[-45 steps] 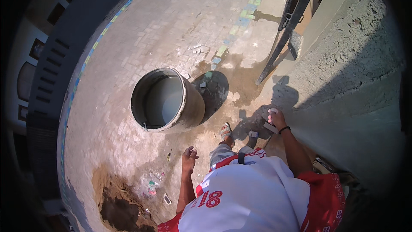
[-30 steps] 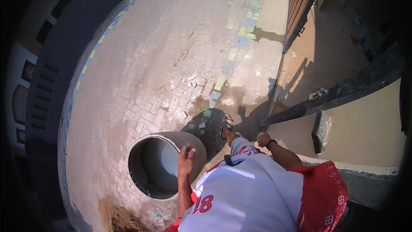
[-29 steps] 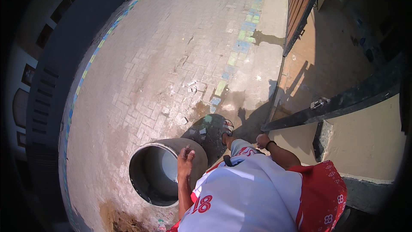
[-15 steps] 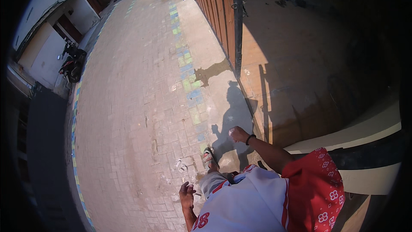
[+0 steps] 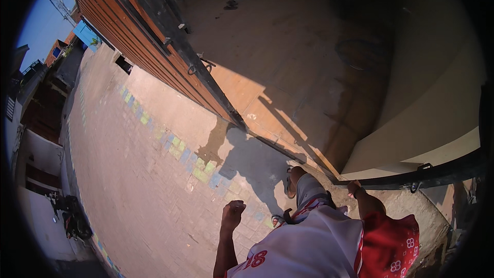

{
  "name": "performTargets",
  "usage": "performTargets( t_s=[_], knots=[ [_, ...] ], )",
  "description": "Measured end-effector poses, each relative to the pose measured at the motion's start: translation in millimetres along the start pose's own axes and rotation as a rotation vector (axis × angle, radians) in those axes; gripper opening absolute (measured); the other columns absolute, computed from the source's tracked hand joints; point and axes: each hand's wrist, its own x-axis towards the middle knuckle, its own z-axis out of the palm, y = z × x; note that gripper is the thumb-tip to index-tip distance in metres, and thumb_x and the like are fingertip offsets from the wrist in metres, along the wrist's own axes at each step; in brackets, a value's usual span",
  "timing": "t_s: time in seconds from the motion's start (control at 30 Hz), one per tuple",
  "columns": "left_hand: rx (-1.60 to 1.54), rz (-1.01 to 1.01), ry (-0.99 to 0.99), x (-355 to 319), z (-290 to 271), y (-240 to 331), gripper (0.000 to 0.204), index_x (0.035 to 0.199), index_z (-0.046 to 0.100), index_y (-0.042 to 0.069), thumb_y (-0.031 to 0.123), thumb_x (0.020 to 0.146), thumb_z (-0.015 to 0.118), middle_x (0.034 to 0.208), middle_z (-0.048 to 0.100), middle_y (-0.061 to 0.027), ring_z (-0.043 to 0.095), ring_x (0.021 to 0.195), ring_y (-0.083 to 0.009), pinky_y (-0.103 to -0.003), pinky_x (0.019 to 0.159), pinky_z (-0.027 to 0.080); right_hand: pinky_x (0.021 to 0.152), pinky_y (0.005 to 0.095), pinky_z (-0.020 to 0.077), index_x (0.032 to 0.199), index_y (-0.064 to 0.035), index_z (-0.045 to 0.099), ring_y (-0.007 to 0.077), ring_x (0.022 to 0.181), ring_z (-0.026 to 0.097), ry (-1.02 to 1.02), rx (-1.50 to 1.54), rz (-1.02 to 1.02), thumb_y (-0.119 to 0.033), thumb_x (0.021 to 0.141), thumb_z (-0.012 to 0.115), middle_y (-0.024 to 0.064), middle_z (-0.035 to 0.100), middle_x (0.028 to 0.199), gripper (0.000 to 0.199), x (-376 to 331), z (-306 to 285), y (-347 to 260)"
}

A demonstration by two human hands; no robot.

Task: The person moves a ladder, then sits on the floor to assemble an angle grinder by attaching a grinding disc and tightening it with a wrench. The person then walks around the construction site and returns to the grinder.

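My left hand (image 5: 233, 214) hangs over the paving on the left of my body, its fingers curled in and nothing showing in them. Low beside the black bottom rail of the cream panel is my right hand (image 5: 354, 188), with a dark band at the wrist. Its fingers look closed; whatever they may hold is hidden. Nearest to that hand is the black rail (image 5: 391, 181), which carries a latch (image 5: 419, 175). I cannot tell whether the hand touches it. Ahead stands an orange-brown slatted gate (image 5: 154, 56) with a black frame and a ring-shaped handle (image 5: 192, 70).
A shaded tiled yard (image 5: 288, 62) lies past the gate opening, with small dark items on its floor. A brick-paved lane (image 5: 139, 175) with blue and yellow edging runs along the left. A parked motorcycle (image 5: 72, 219) stands by the far wall. A wet patch (image 5: 212, 144) marks the concrete.
My view has turned right toward the gate opening and I have stepped closer. My left hand has gone from loosely open to curled. My right hand has dropped beside the black rail.
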Motion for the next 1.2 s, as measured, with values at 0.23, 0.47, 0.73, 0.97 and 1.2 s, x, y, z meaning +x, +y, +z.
performTargets(
  t_s=[0.23,0.47,0.73,0.97,1.2],
  knots=[
    [-0.073,-0.406,-0.142,250.7,21.1,44.6,0.029,0.098,0.065,-0.004,0.023,0.088,0.063,0.089,0.069,-0.0143,0.067,0.08,-0.0205,-0.032,0.071,0.051,0.034,0.033,0.0333,0.067,-0.0129,0.052,0.0164,0.04,0.047,-0.205,-0.166,0.001,-0.021,0.088,0.048,0.0055,0.048,0.054,0.023,-65.1,66.1,-137.3],
    [-0.291,-0.255,-0.452,469.8,53.6,107.6,0.03,0.114,0.059,0.002,0.02,0.09,0.062,0.104,0.066,-0.0128,0.063,0.096,-0.0172,-0.028,0.08,0.048,0.034,0.0296,0.0296,0.063,-0.0094,0.046,0.0117,0.039,0.04,-0.351,-0.01,-0.597,-0.014,0.083,0.056,0.0022,0.042,0.054,0.023,-131.9,99.6,-380.6],
    [-0.454,-0.369,-0.368,694.2,39.3,77.6,0.031,0.116,0.057,-0.001,0.017,0.091,0.061,0.106,0.065,-0.0122,0.06,0.095,-0.016,-0.029,0.083,0.047,0.04,0.0307,0.0425,0.08,-0.0027,0.06,0.0176,0.048,0.056,-0.371,-0.414,-1.046,0.001,0.079,0.05,0.0069,0.057,0.061,0.011,-39.0,156.8,-656.2],
    [-0.305,-0.426,-0.386,916.7,30.6,82.3,0.035,0.118,0.056,-0.002,0.02,0.091,0.06,0.108,0.064,-0.0145,0.061,0.095,-0.0194,-0.031,0.084,0.048,0.042,0.0291,0.0489,0.083,-0.0026,0.06,0.0181,0.052,0.062,-0.158,-0.091,-0.419,0.005,0.078,0.046,0.0072,0.06,0.064,0.017,-77.5,135.1,-817.4],
    [-0.226,-0.265,-0.756,1144.5,73.0,130.5,0.038,0.121,0.054,0.0,0.022,0.091,0.06,0.114,0.063,-0.0125,0.061,0.102,-0.0232,-0.035,0.089,0.046,0.042,0.0388,0.0476,0.084,-0.0098,0.061,0.0207,0.055,0.063,-0.167,0.159,0.064,-0.012,0.083,0.054,0.0059,0.058,0.062,0.008,54.4,75.6,-782.2]
  ],
)
